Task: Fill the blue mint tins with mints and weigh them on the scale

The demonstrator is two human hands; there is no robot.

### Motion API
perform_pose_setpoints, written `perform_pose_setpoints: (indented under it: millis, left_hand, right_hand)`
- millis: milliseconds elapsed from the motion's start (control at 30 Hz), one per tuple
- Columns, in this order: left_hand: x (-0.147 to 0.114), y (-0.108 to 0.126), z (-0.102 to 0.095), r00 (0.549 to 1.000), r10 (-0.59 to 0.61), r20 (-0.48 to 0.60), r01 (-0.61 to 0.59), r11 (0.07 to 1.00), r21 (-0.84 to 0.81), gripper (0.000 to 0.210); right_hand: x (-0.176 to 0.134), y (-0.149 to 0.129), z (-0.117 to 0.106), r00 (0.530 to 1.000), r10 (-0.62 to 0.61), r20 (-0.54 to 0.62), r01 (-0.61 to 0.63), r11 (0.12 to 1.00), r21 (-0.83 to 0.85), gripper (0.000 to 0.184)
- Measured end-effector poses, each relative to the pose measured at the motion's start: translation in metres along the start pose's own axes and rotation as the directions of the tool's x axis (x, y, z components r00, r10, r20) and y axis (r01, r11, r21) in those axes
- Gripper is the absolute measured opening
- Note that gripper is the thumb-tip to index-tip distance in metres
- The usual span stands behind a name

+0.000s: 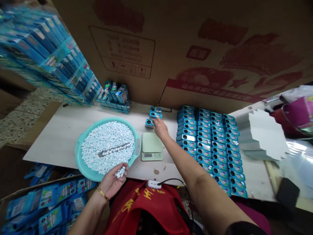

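My left hand (112, 179) is cupped palm up, fingers curled round a handful of small white mints (120, 172). It is just over the near rim of a turquoise basin (78, 160) full of the same mints (105, 137), on which a long metal strip or tongs (113, 149) lies. My right hand (160, 127) reaches forward, fingers closed on the edge of a small blue tin (149, 123) with a dark round opening. Two similar blue tins (156, 112) lie just beyond it. Below my right hand stands a pale green kitchen scale (152, 143).
Rows of blue tins (210, 147) fill the right side of the white table (58, 137), beside stacked white card (265, 133). A large carton (171, 49) walls the back. Packaged blue boxes (117, 98) stand back left; more fill a carton (53, 202) at lower left.
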State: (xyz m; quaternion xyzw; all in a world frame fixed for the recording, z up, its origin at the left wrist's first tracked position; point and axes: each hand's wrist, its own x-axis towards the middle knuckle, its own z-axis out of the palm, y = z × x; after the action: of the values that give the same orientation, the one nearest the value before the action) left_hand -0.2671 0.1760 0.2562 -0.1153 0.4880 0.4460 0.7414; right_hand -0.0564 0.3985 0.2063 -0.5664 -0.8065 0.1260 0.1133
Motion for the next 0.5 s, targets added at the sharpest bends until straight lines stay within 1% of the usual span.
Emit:
perform_pose_setpoints:
  millis: [67, 133, 167, 200, 267, 300, 333, 400, 433, 500]
  left_hand:
    - [0.000, -0.003, 0.004, 1.000, -0.007, 0.002, 0.007, 1.000, 0.024, 0.012]
    - [0.002, -0.010, 0.009, 1.000, -0.011, 0.012, 0.010, 0.996, 0.088, 0.011]
    - [0.003, -0.015, 0.011, 1.000, -0.020, 0.020, 0.018, 0.991, 0.133, 0.012]
    - [0.005, -0.022, 0.015, 0.999, -0.038, 0.028, 0.032, 0.983, 0.183, 0.014]
    - [0.014, -0.037, 0.022, 0.994, -0.101, 0.038, 0.087, 0.957, 0.275, 0.021]
    - [0.020, -0.045, 0.026, 0.991, -0.129, 0.035, 0.112, 0.943, 0.312, 0.025]
    - [0.026, -0.053, 0.029, 0.989, -0.145, 0.026, 0.128, 0.930, 0.345, 0.028]
    - [0.040, -0.064, 0.033, 0.990, -0.141, -0.005, 0.131, 0.907, 0.400, 0.032]
    - [0.047, -0.068, 0.034, 0.991, -0.128, -0.026, 0.127, 0.900, 0.418, 0.032]
    - [0.058, -0.071, 0.031, 0.993, -0.098, -0.071, 0.119, 0.896, 0.428, 0.030]
  right_hand:
    - [-0.003, 0.009, 0.005, 1.000, 0.017, -0.020, -0.017, 1.000, -0.013, 0.038]
    - [-0.022, 0.017, 0.006, 0.999, 0.018, -0.037, -0.019, 1.000, -0.020, 0.037]
    - [-0.035, 0.019, 0.006, 1.000, -0.014, -0.008, 0.014, 1.000, -0.021, 0.036]
    - [-0.048, 0.018, 0.007, 0.996, -0.075, 0.048, 0.076, 0.997, -0.020, 0.034]
    - [-0.067, 0.011, 0.012, 0.964, -0.200, 0.175, 0.206, 0.978, -0.016, 0.035]
    - [-0.071, 0.004, 0.017, 0.948, -0.222, 0.228, 0.233, 0.972, -0.020, 0.039]
    - [-0.071, -0.003, 0.023, 0.941, -0.205, 0.271, 0.221, 0.975, -0.030, 0.046]
    - [-0.063, -0.016, 0.036, 0.933, -0.081, 0.350, 0.109, 0.992, -0.062, 0.059]
    - [-0.057, -0.021, 0.042, 0.918, -0.023, 0.396, 0.058, 0.996, -0.075, 0.064]
    - [-0.049, -0.025, 0.050, 0.885, 0.019, 0.466, 0.023, 0.996, -0.084, 0.071]
